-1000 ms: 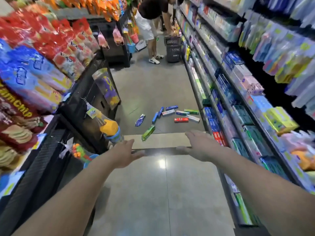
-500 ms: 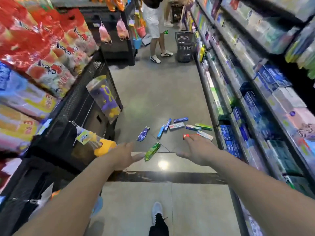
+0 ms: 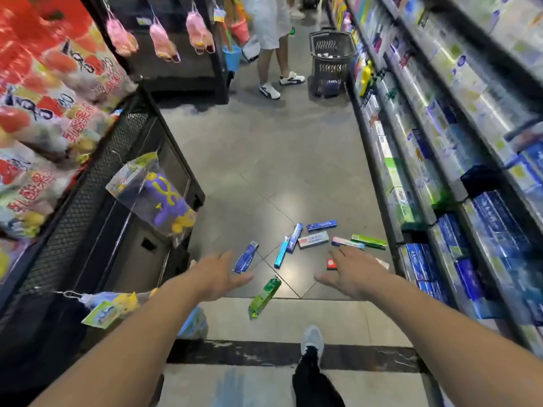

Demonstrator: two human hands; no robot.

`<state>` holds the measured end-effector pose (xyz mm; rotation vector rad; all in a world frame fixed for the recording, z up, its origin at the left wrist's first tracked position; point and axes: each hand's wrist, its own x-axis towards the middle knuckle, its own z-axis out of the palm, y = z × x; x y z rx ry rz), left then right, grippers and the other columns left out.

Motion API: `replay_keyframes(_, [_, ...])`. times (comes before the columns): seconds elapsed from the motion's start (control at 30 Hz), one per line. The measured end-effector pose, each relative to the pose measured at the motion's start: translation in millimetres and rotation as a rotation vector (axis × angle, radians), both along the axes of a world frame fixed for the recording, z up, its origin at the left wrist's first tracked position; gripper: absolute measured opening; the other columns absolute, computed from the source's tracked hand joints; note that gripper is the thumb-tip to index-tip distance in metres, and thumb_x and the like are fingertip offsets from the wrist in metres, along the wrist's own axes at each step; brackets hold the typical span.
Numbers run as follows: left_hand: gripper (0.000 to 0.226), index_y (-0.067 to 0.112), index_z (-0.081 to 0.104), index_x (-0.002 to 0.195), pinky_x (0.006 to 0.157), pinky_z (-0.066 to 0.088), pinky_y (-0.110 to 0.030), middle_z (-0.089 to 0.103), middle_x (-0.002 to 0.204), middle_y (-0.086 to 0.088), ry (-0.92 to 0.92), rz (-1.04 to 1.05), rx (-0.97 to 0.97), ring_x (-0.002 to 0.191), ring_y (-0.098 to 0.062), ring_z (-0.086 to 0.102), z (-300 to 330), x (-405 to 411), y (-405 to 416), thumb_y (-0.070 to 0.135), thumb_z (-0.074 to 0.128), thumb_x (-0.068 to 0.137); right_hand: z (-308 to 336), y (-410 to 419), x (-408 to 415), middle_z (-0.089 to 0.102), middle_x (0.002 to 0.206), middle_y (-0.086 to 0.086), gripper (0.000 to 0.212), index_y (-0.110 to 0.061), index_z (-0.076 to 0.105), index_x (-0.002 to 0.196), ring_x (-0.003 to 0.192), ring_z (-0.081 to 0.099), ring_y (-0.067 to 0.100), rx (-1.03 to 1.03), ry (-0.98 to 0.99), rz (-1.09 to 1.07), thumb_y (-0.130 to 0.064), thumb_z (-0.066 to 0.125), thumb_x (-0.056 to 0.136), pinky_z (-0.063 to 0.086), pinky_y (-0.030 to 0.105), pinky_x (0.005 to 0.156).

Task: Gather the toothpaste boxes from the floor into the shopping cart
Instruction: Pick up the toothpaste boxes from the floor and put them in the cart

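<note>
A dark basket stands beside stocked shelves.

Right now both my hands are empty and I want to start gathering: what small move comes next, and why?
Probably lower the left hand onto the green toothpaste box: it lies nearest on the floor, and both open hands hold nothing.

red box half hidden (right hand)
</note>
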<state>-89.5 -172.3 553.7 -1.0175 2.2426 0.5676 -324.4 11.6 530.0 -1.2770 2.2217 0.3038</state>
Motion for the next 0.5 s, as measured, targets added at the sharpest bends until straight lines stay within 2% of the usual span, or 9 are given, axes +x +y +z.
replay_keyframes(0.13, [0.091,0.021,0.01,0.156,0.116,0.021,-0.052,0.023,0.158,-0.008,0.0,0.09,0.036,0.144,-0.026,0.024,-55.6,-32.7,-53.2,0.072,0.04,0.087,-57.4,-60.4,-50.1,0.041,0.149,0.007,0.089,-0.018,0.039,0.143,0.137,0.036,0.026,0.015,-0.015,0.045,-0.081,0.032,0.082,0.035,0.042,0.109])
replay_keyframes(0.33, [0.091,0.017,0.011,0.155,0.116,0.021,-0.048,0.022,0.158,-0.009,-0.08,0.122,0.048,0.144,-0.027,0.023,-172.8,-72.2,-118.2,0.073,0.036,0.088,-169.2,-140.1,-96.5,0.032,0.156,0.012,0.088,-0.012,0.028,0.151,0.143,0.03,0.027,0.063,-0.039,0.089,-0.075,0.033,0.088,0.025,0.039,0.115])
replay_keyframes(0.5, [0.087,0.015,0.014,0.154,0.117,0.022,-0.042,0.023,0.158,-0.012,-0.113,0.099,0.077,0.144,-0.027,0.025,-297.8,-86.1,-156.9,0.068,0.039,0.09,-292.2,-186.8,-106.0,0.038,0.151,0.014,0.084,-0.013,0.035,0.146,0.137,0.036,0.031,0.122,-0.055,0.067,-0.074,0.036,0.088,0.03,0.043,0.113])
